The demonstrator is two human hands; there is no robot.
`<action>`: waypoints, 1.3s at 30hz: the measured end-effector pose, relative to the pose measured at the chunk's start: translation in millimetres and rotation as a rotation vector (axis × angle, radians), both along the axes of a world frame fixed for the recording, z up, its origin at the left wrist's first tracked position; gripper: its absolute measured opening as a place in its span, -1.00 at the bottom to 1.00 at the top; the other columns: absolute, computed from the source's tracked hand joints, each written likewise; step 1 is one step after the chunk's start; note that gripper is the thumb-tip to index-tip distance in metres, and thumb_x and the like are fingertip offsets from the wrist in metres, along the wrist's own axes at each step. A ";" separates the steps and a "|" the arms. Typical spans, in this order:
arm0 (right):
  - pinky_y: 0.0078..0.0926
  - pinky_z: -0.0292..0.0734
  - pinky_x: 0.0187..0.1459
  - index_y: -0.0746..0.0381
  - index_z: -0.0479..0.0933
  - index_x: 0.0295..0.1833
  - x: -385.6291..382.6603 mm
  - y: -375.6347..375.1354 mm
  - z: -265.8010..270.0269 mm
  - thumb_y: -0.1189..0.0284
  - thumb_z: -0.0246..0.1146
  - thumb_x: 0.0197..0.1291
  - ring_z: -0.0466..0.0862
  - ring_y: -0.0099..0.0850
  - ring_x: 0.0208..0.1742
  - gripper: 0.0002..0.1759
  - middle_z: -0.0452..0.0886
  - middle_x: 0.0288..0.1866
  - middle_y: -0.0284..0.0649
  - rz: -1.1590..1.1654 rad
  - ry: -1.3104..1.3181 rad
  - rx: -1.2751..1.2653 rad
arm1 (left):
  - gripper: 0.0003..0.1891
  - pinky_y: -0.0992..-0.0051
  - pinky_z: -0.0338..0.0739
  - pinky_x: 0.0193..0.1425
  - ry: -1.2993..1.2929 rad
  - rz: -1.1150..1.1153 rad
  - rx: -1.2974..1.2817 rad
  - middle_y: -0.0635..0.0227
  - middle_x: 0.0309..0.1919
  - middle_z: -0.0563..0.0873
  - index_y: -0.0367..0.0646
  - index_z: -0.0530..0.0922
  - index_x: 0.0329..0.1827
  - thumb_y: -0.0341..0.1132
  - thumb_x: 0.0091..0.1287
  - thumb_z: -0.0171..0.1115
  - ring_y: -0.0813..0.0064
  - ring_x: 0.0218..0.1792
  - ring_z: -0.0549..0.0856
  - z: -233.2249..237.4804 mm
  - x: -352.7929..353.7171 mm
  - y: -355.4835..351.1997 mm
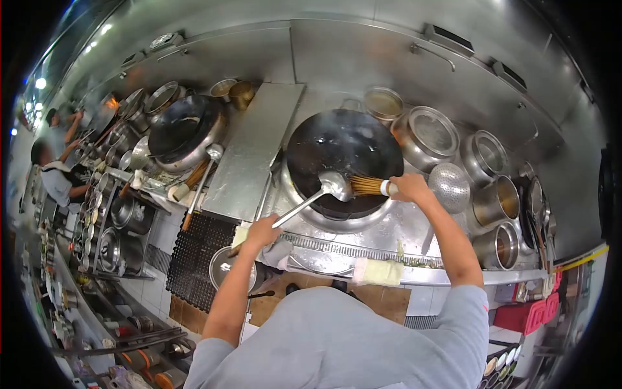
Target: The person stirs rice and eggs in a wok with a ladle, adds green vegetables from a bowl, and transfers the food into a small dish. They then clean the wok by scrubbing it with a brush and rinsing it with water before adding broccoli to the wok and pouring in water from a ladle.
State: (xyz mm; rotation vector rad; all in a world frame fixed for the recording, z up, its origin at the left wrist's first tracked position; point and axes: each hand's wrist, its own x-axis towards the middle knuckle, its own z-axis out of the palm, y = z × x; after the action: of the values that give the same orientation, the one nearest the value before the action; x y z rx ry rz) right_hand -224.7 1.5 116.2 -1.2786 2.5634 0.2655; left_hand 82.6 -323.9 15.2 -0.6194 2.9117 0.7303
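Note:
In the head view a large black wok [337, 142] sits on the steel stove, with faint steam over it. My left hand [260, 235] is closed round the handle of a metal ladle [334, 187], whose bowl lies over the wok's near part. My right hand [409, 188] grips a bamboo brush [367, 185] by its white-wrapped end. The brush's bristles point left and meet the ladle's bowl or lie right beside it; whether they touch is unclear. A perforated skimmer [449, 187] rests on the stove just right of my right hand.
Lidded steel pots [432, 131] and an open pot [495, 201] stand at the right. Behind the wok is a round pan [383, 103]. A second wok [184, 133] sits at the left. Folded cloths [378, 271] lie on the front edge. Two people [57, 175] work far left.

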 end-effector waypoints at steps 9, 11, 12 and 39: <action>-0.11 0.55 -0.36 0.11 0.31 0.36 127.6 64.5 -25.0 0.12 0.32 0.08 0.65 0.01 -0.37 -0.27 0.59 -0.33 0.02 -0.375 0.273 -0.608 | -0.67 0.07 0.50 -0.12 0.213 0.004 0.109 0.02 -0.29 0.69 -0.11 0.49 -0.04 -0.13 0.24 0.22 -0.10 -0.22 0.65 41.6 -71.3 71.2; -0.08 0.53 -0.36 0.12 0.29 0.37 140.4 71.8 -26.3 0.15 0.30 0.11 0.64 0.03 -0.35 -0.28 0.58 -0.29 0.03 -0.504 0.273 -0.774 | -0.70 0.03 0.49 -0.18 0.254 0.042 0.092 0.00 -0.34 0.68 -0.10 0.48 -0.09 -0.12 0.25 0.22 -0.13 -0.25 0.64 47.2 -73.0 64.5; -0.06 0.52 -0.31 0.11 0.27 0.39 145.3 72.3 -27.8 0.15 0.30 0.12 0.64 0.05 -0.31 -0.27 0.60 -0.24 0.03 -0.480 0.201 -0.881 | -0.71 0.00 0.48 -0.21 0.358 0.009 0.076 -0.03 -0.40 0.67 -0.09 0.47 -0.16 -0.10 0.24 0.24 -0.14 -0.27 0.64 50.8 -73.7 59.1; -0.12 0.50 -0.07 -0.11 0.17 0.45 110.6 51.6 23.1 0.09 0.23 0.17 0.61 0.02 -0.07 -0.26 0.62 -0.09 0.06 -0.178 0.101 -0.892 | -0.59 0.15 0.47 -0.45 0.443 -0.155 -0.454 0.18 -0.56 0.65 -0.10 0.54 -0.34 0.11 0.16 0.28 0.01 -0.48 0.64 96.0 -6.1 -25.9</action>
State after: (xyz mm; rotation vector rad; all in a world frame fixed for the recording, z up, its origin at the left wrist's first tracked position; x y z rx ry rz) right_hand -114.2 53.2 139.3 -1.2549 2.9560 -0.9725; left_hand 76.5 -349.8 111.2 -0.2728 3.5227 0.1988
